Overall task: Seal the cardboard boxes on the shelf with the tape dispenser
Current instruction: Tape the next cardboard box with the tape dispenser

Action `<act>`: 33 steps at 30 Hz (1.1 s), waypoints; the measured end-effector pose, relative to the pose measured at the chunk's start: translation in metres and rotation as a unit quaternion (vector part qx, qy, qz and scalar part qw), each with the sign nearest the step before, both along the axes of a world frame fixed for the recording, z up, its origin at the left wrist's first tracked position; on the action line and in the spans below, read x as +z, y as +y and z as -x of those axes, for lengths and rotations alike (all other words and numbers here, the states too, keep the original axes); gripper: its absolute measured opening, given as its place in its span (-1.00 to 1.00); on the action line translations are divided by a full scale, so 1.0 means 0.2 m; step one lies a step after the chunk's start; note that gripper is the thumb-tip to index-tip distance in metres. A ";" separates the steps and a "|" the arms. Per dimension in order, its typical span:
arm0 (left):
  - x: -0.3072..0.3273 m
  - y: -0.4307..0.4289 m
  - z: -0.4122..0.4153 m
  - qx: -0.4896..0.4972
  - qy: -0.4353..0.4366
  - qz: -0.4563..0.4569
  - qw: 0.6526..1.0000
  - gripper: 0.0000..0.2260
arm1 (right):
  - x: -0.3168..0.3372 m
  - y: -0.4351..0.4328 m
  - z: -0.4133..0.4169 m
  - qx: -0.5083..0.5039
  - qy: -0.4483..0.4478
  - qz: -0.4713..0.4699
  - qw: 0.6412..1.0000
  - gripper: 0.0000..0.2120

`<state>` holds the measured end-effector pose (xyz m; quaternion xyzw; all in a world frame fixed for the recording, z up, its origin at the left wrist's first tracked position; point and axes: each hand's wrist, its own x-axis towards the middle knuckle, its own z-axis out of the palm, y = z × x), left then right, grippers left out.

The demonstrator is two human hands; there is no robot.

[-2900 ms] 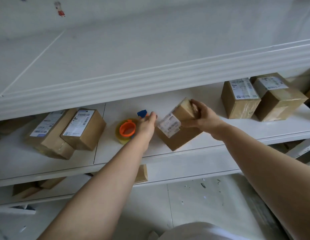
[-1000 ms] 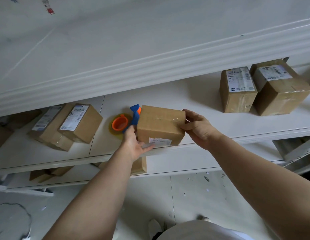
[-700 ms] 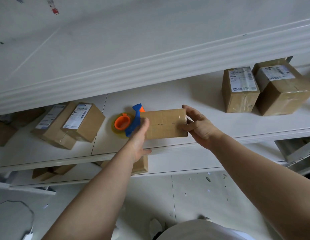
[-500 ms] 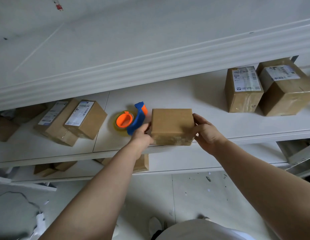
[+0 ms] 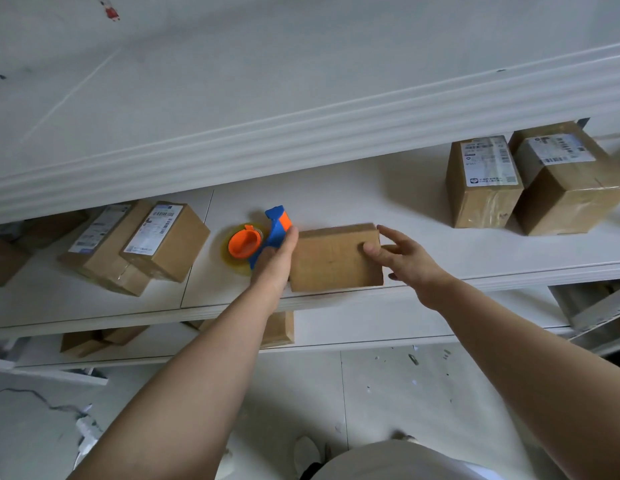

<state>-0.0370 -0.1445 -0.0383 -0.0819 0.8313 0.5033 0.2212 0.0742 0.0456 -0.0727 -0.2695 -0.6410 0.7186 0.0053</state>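
Note:
A plain brown cardboard box [image 5: 336,261] lies flat near the front edge of the white shelf [image 5: 440,244], its label out of sight. My left hand [image 5: 275,261] rests against the box's left side with its fingers straight, partly covering the blue handle of the tape dispenser [image 5: 263,237]. The dispenser, with an orange hub and a clear tape roll, lies on the shelf just left of the box. My right hand [image 5: 402,261] is spread open at the box's right edge, its thumb tip touching the top face.
Two labelled boxes [image 5: 163,237] lean together at the shelf's left, and two taped, labelled boxes [image 5: 485,181] stand at the right. The thick upper shelf edge [image 5: 301,133] overhangs. More boxes [image 5: 279,330] sit on the lower shelf.
Both hands turned the box over several times and set it down flat. My right hand has let go and spread open; my left hand has slid up between the box and the dispenser.

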 end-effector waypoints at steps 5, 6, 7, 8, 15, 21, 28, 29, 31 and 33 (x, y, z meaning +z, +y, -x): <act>0.00 0.12 0.04 -0.005 -0.083 -0.118 0.989 -0.73 | 0.03 0.01 0.03 -0.007 -0.078 -0.207 0.975 -0.22; -0.01 0.15 0.04 0.015 -0.100 -0.182 0.978 -0.77 | 0.03 0.01 0.03 0.007 -0.096 -0.285 0.954 -0.11; -0.03 0.18 0.03 0.041 -0.107 -0.239 0.964 -0.78 | 0.04 -0.01 0.02 0.013 -0.090 -0.344 0.935 -0.02; -0.04 0.20 0.02 0.068 -0.106 -0.285 0.950 -0.71 | 0.04 -0.01 0.03 0.016 -0.069 -0.382 0.921 0.03; -0.07 0.21 0.04 0.028 -0.079 -0.178 0.980 -0.55 | 0.00 0.03 0.17 -0.047 -0.049 -0.349 0.935 -0.27; -0.03 0.10 0.06 0.021 -0.030 -0.121 0.992 -0.69 | 0.10 0.01 0.34 -0.081 -0.150 -0.509 0.844 -0.01; -0.02 -0.23 0.16 0.020 0.058 -0.034 0.998 -0.77 | 0.10 -0.42 0.47 0.068 0.057 -0.480 0.873 -0.60; -0.02 -0.30 0.19 0.022 0.084 -0.005 0.996 -0.76 | 0.09 -0.47 0.50 0.099 0.049 -0.462 0.880 -0.60; -0.04 -0.46 0.27 0.035 0.113 0.045 0.992 -0.73 | 0.08 -0.57 0.54 0.135 0.034 -0.432 0.891 -0.62; -0.05 -0.62 0.34 0.034 0.117 0.088 0.989 -0.72 | 0.09 -0.67 0.58 0.149 0.018 -0.419 0.896 -0.64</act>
